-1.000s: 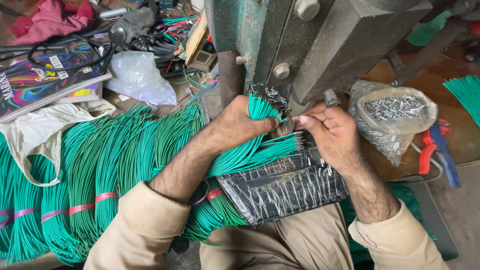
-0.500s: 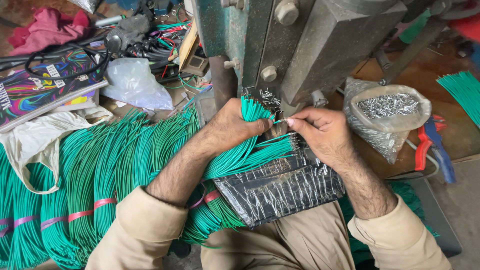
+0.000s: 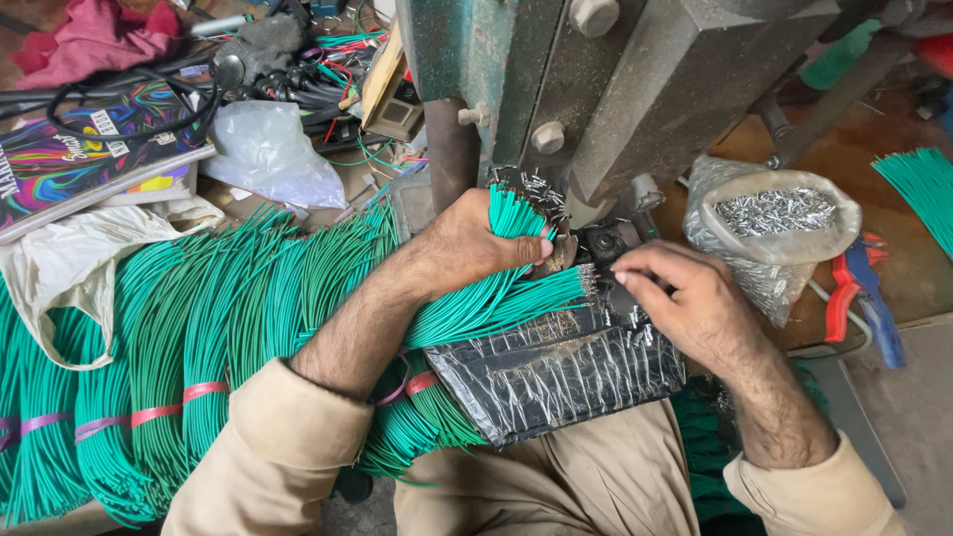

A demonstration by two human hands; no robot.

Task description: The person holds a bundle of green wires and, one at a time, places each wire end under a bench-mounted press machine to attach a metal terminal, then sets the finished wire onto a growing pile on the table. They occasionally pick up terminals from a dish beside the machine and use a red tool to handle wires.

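Note:
My left hand (image 3: 475, 243) grips a bundle of green wires (image 3: 508, 216), their ends pointing up against a grey-green press machine (image 3: 596, 79). A second fan of green wire ends (image 3: 506, 303) lies below that hand, over a black plastic-wrapped block (image 3: 556, 372) on my lap. My right hand (image 3: 680, 298) is at the machine's base, fingertips pinched by small metal pieces near the black tool head (image 3: 604, 241). What the fingers pinch is too small to tell.
Large bundles of green wire (image 3: 179, 357) tied with pink bands lie at the left. A clear bag of small metal terminals (image 3: 774, 223) sits at the right, beside red and blue pliers (image 3: 864, 298). Books, a white bag (image 3: 268, 154) and cables clutter the back left.
My right hand has moved down and away from the left hand's wire tips to the machine's base. The view shifted slightly; my left hand still holds the bundle.

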